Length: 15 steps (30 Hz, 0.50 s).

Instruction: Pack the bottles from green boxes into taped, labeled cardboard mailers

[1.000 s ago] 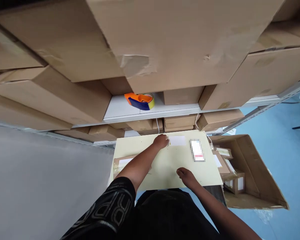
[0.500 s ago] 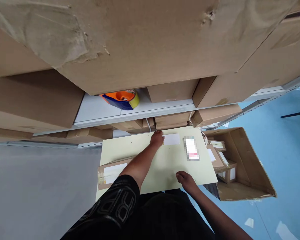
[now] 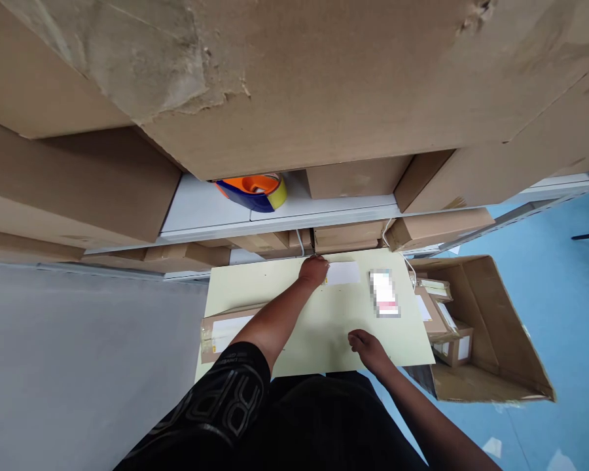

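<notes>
At the far edge of a pale board [image 3: 275,363], my left hand [image 3: 315,269] is closed at the left end of a white label [image 3: 343,273], which has a small yellow mark by my fingers. My fingertips are partly hidden. My right hand [image 3: 366,347] hovers over the near right part of the board, fingers curled together, with nothing visible in them. To the left of my left forearm lies a long cardboard box [image 3: 207,340] with a white label, partly covered by the arm. A blurred-out phone-like rectangle [image 3: 385,293] lies right of the white label.
Shelves [image 3: 275,219] with cardboard boxes stand behind the board. One large carton [image 3: 324,85] juts out overhead. An orange and blue tape dispenser [image 3: 255,191] sits on the shelf. At the right, an open carton [image 3: 500,327] holds several labelled boxes. A white cable hangs near the board's corner.
The view has shifted slightly, so the board and shelves appear further right. My left hand stays at the label's left end, its fingers more tucked in. My right hand has barely moved.
</notes>
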Tool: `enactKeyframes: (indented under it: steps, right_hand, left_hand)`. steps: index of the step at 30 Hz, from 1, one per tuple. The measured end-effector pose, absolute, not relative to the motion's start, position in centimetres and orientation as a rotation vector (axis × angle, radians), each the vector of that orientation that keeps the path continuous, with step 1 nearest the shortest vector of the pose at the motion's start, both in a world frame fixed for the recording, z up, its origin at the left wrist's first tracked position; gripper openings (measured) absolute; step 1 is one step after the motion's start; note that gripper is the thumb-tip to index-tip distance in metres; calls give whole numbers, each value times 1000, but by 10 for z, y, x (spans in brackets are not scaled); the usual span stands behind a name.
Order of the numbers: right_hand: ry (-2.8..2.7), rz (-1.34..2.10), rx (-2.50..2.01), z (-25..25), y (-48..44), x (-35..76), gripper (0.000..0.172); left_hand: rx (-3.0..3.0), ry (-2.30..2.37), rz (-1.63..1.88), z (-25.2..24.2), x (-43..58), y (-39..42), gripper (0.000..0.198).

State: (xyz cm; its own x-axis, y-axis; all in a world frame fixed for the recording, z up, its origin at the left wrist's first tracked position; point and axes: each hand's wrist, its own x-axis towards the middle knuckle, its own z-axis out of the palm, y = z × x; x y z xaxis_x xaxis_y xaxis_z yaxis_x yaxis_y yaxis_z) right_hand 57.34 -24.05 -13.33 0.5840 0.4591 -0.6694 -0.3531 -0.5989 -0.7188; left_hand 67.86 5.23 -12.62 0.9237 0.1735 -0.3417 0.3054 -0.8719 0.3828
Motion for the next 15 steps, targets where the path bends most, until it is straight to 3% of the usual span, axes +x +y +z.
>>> enactKeyframes:
  steps: [8,13,15]
  right_hand:
    - [-302,634,-2175,-116,-207,628,39]
    - [-423,481,-2271,-109,-166,664,66]
    - [-431,493,-2284,-108,-156,670,65]
  left_hand:
    - [2582,431,-379,-97,677,34,26]
    - [2291,572,-434,-74,682,17,27]
    - [2253,568,-420,-68,685,10,28]
